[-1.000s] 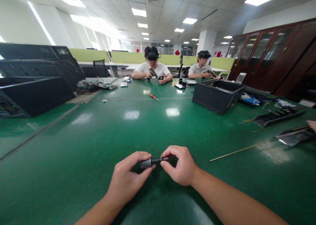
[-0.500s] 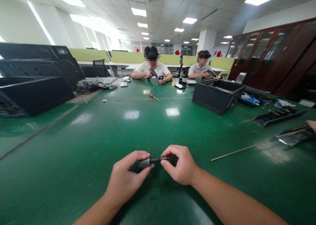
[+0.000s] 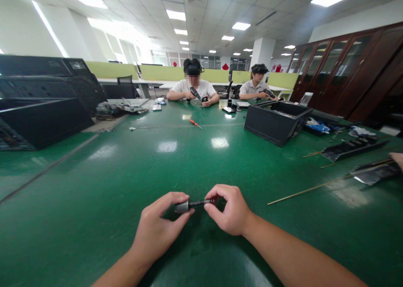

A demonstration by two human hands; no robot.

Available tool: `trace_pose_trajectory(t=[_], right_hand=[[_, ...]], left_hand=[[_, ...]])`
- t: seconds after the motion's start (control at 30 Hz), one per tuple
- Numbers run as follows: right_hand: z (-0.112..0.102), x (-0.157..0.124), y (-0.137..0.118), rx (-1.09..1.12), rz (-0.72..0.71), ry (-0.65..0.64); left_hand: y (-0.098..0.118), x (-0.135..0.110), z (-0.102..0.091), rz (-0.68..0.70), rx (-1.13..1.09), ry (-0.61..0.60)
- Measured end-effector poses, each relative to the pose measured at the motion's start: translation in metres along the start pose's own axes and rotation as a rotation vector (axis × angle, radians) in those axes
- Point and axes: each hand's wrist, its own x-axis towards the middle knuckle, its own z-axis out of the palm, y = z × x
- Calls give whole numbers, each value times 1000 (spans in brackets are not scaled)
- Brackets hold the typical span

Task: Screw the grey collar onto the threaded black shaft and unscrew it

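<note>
Your left hand (image 3: 159, 226), lower centre of the frame, has its thumb and fingers closed around a gray cylinder (image 3: 181, 207) held on its side. Your right hand (image 3: 231, 211), just right of it, pinches the far end of a thin dark shaft (image 3: 197, 203) in a narrow grip, with a reddish bit showing between the fingers. The shaft runs level from the cylinder's right end to your right fingertips; you hold both over the green table (image 3: 201, 165). I cannot tell whether they are one piece.

Right of your hands, a thin brass-coloured rod (image 3: 299, 192) slants toward a dark metal piece (image 3: 376, 173) near the right edge, where part of another person's hand (image 3: 398, 159) shows. Farther up, a black computer case (image 3: 264, 125) sits right of centre, and another dark case (image 3: 63, 125) sits at the left edge. Between them, an orange screwdriver (image 3: 194, 122) lies on the table.

Beyond, at upper centre, a person in a white shirt (image 3: 206, 88) holds a drill (image 3: 194, 92); a second person (image 3: 251, 89), farther right, holds another drill (image 3: 269, 93). Brown cabinets (image 3: 341, 71) line the upper right.
</note>
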Motion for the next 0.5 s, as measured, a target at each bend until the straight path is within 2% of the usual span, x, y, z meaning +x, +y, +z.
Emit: trace_pose_trajectory(t=[0.5], right_hand=[[0, 0, -1, 5, 10, -3]], left_hand=[[-2, -1, -2, -18, 5, -15]])
